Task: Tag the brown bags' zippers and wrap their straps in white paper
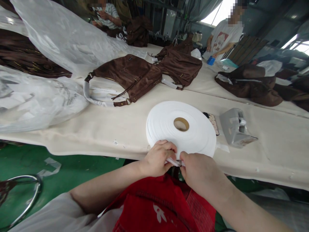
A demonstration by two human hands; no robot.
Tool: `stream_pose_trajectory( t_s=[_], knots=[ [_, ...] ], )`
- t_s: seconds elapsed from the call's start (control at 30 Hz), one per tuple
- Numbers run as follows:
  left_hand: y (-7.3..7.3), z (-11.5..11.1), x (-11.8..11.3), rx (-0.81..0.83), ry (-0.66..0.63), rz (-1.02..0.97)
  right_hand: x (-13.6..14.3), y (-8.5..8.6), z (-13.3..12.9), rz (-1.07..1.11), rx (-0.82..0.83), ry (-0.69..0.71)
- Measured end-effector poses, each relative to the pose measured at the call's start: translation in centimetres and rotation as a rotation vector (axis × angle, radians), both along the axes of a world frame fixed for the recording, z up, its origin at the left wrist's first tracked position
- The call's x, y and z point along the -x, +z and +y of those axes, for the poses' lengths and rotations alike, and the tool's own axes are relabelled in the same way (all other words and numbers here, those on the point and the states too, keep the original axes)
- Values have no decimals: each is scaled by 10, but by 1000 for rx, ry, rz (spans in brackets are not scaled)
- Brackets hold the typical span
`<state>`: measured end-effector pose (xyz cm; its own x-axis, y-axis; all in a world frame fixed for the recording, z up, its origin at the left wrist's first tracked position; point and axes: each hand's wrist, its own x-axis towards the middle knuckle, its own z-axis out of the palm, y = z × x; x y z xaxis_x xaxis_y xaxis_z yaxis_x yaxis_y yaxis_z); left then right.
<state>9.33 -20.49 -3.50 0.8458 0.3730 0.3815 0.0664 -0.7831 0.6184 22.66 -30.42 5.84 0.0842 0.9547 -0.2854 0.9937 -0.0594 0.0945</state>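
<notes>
Both my hands meet at the table's front edge, just before a large flat roll of white tape with a brown cardboard core. My left hand is closed, its fingers pinching a white strip. Close on its right, my right hand is closed too, around something I cannot make out. A small metallic piece shows between the two hands, at the strip's end. The near rim of the roll lies right behind my fingers.
Brown bags with wrapped handles lie behind the roll. Right of it are a patterned phone-like object and a grey tape dispenser. Clear plastic covers the left. Two people are across the table.
</notes>
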Motion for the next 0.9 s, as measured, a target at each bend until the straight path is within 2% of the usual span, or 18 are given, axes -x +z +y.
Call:
stream_pose_trajectory(
  t_s=[0.2,0.5,0.7,0.9],
  knots=[
    [-1,2,-1,16,-22,0,0,-4,0,-6,24,58],
    [-1,3,-2,4,-45,25,-6,2,3,11,66,166],
    [-3,3,-3,16,-38,38,-17,-4,13,58,47,177],
    [-2,3,-3,20,-45,53,-16,-7,12,69,43,157]
  ],
)
